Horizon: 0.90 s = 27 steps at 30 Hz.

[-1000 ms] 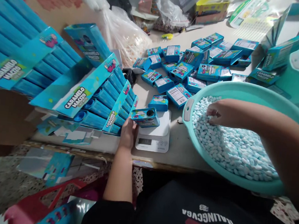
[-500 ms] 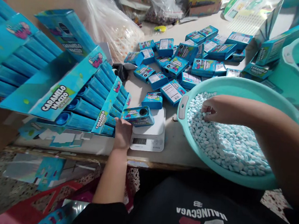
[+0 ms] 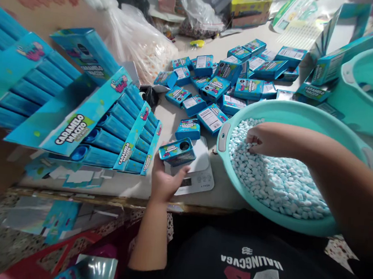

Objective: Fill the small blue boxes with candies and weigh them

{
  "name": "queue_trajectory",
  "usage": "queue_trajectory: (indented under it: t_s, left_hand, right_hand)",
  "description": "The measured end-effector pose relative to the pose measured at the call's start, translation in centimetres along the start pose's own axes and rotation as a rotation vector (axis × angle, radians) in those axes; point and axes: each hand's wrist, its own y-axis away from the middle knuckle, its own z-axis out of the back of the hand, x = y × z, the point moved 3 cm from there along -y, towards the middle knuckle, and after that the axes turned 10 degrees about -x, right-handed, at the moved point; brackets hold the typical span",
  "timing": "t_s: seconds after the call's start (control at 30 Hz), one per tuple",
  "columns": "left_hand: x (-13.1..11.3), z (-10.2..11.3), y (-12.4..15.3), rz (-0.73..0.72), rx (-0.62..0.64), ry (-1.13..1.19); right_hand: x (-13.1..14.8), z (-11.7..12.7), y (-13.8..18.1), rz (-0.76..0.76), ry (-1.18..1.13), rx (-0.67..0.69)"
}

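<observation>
A small blue candy box [image 3: 177, 152] with a round dark hole in its upper face sits at the left side of a white kitchen scale [image 3: 202, 180]. My left hand [image 3: 165, 181] is at the box's near left corner. Its fingers lie along the left end and its thumb stretches out in front, apart from the box. Part of the scale's display is hidden by this hand. My right hand [image 3: 261, 138] has its curled fingers down among pale blue and white candies [image 3: 288, 185] in a turquoise tub [image 3: 309, 109], closed on some of them.
Several blue boxes [image 3: 215, 87] are piled behind the scale. Left stand display cartons [image 3: 74, 132] filled with boxes. A second turquoise tub [image 3: 353, 103] is at the right, and a plastic bag [image 3: 143, 42] at the back left. The table edge [image 3: 100, 199] runs close to my body.
My left hand has shifted right and its thumb has spread out. The box and scale have moved slightly right, and the scale has turned. My right hand stays in the candies.
</observation>
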Motion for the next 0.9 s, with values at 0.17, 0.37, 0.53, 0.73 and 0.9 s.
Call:
queue_trajectory:
  t_s: [0.17, 0.37, 0.53, 0.73, 0.9]
  left_hand:
    - [-7.5, -1.1, -1.9, -0.726, 0.057, -0.309]
    - [-14.1, -6.0, -3.4, -1.157, 0.494, -0.476]
    - [-14.1, -6.5, -3.6, -1.301, 0.49, -0.464]
    - [-13.1, -5.3, -4.1, -1.111, 0.379, -0.373]
    - [-12.8, -5.3, -3.8, -1.134, 0.384, -0.379]
  right_hand:
    - [1.0, 0.8, 0.4, 0.026, 0.05, 0.054]
    - [1.6, 1.6, 0.8, 0.051, 0.038, 0.068]
    - [1.8, 2.0, 1.0, 0.051, 0.011, 0.081]
    - [1.7, 1.9, 1.1, -0.002, -0.014, 0.073]
    - [1.9, 1.9, 1.3, -0.012, 0.0, 0.071]
